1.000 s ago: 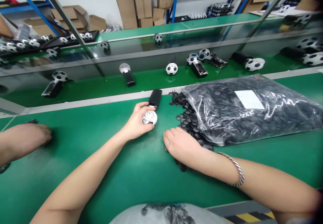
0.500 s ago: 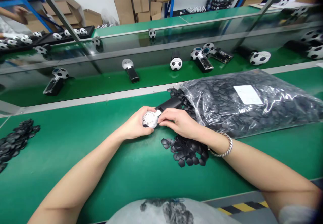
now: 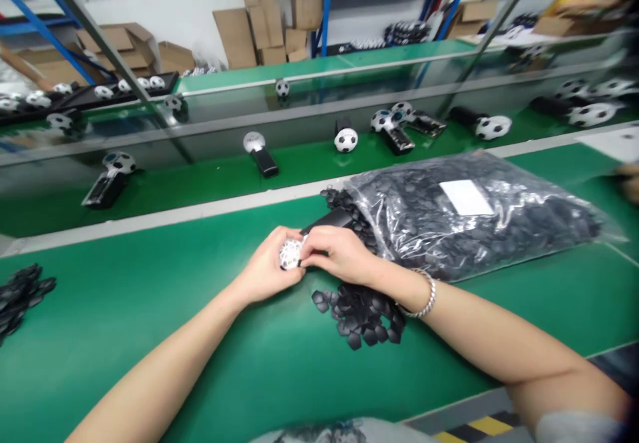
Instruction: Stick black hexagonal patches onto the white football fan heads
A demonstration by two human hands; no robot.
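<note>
My left hand [image 3: 268, 265] is closed around the white, football-shaped head of a small handheld fan [image 3: 289, 254]. The fan's black handle points away to the upper right, partly behind my other hand. Against the right side of the ball head, my right hand [image 3: 333, 251] has thumb and fingertips pinched together. A dark spot shows at those fingertips, too small to make out. Just below my right hand lies a loose pile of black pentagon pieces [image 3: 367, 316]; more of them spill out beyond the hand, by the mouth of a clear plastic bag [image 3: 424, 230] full of such pieces.
Another heap of black pieces [image 3: 22, 296] lies at the left of the green table [image 3: 164, 310]. Behind a metal rail, a green conveyor [image 3: 210, 183] carries several football-headed fans, one being a white-headed fan [image 3: 260, 153]. Another person's hand [image 3: 630, 180] shows at the right edge.
The view has tilted up and shifted, so the scene sits lower and more to the left. My right hand has closed in over the ball head. Another person's hand has appeared at the right.
</note>
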